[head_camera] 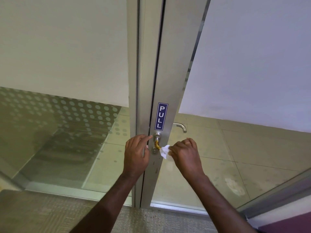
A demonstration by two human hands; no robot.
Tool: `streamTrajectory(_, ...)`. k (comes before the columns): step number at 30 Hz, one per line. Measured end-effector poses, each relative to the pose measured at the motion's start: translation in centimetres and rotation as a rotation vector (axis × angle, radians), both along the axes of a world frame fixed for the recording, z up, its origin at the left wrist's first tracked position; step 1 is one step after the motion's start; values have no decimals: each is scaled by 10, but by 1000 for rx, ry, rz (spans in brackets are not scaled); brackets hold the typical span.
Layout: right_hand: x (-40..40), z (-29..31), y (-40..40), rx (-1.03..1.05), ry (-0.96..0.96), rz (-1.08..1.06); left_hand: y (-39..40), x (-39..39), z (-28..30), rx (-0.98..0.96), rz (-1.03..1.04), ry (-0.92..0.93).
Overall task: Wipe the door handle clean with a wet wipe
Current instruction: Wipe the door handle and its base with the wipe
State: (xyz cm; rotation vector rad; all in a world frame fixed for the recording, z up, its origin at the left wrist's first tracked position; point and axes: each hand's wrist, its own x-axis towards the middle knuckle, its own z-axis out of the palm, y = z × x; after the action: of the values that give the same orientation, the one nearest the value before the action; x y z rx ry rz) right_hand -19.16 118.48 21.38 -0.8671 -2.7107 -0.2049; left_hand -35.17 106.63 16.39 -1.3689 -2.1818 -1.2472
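A metal lever door handle (pixel 157 141) is mounted on the aluminium door stile (pixel 164 81), just below a blue PULL sticker (pixel 161 116). The lever's shaft looks yellowish and runs toward me and to the right. My right hand (pixel 184 153) is closed around the lever with a white wet wipe (pixel 165 151) bunched between fingers and handle. My left hand (pixel 136 153) rests against the door edge left of the handle, fingers loosely curled, fingertips touching the stile near the handle's round base. It holds nothing.
The door is glass with frosted film above; a fixed glass panel (pixel 58 123) with a dot pattern stands to the left. Through the glass a second lever handle (pixel 181 126) shows on the far side. Tiled floor lies beyond, carpet under me.
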Motion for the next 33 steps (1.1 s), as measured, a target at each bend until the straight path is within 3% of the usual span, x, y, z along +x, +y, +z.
streamTrajectory(6, -34, 1, -19, -132, 103, -67, -4, 2, 0, -17, 7, -8)
streamTrajectory(11, -66, 6, -32, -225, 87, -279, -3, 4, 1, -20, 12, -3)
streamTrajectory(15, -38, -7, -30, -99, -1, -227, -3, 2, 3, 9, 11, -5)
streamTrajectory(24, -82, 2, -24, -294, 138, -369, -3, 4, 3, 21, 12, -48)
streamTrajectory(29, -54, -8, -36, -139, 15, -286, -6, 0, -2, 41, 38, -70)
streamTrajectory(33, -72, -1, -24, -182, 99, -341, -10, -4, -5, 31, 44, -81)
